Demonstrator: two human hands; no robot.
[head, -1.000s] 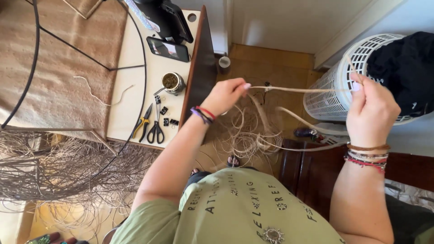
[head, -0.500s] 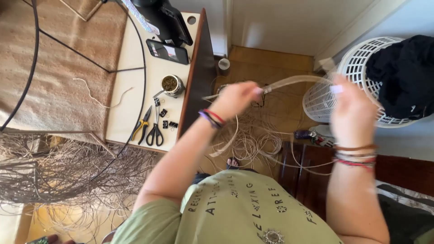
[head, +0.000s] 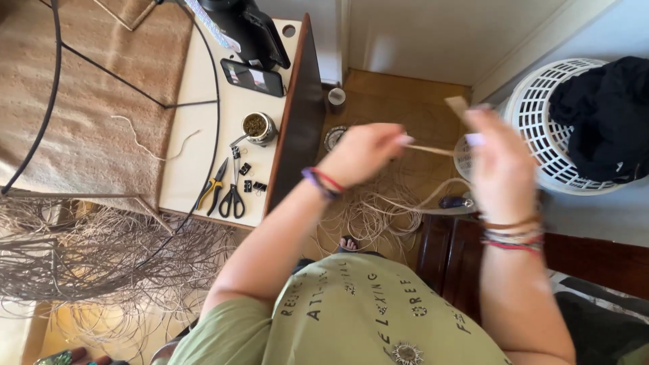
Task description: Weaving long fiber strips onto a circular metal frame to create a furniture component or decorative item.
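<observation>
My left hand [head: 364, 153] and my right hand [head: 499, 162] are raised in front of me, both blurred by motion. Between them runs a thin, flat, pale strand of cane [head: 433, 149]; each hand pinches one part of it, and its free end [head: 458, 105] sticks up above my right hand. A loose tangle of the same pale strands [head: 378, 213] lies on the wooden floor below my hands. Bracelets circle both wrists.
A white table [head: 203, 115] at left carries scissors [head: 234, 196], yellow-handled pliers [head: 213, 186], small black clips, a metal cup [head: 256, 126] and a phone [head: 253, 77]. A black wire frame and woven mat lie beyond. A white basket [head: 541, 128] with dark cloth stands at right.
My hands have come closer together and lower, toward my chest. The strand between them is shorter now, and its end points up above my right hand.
</observation>
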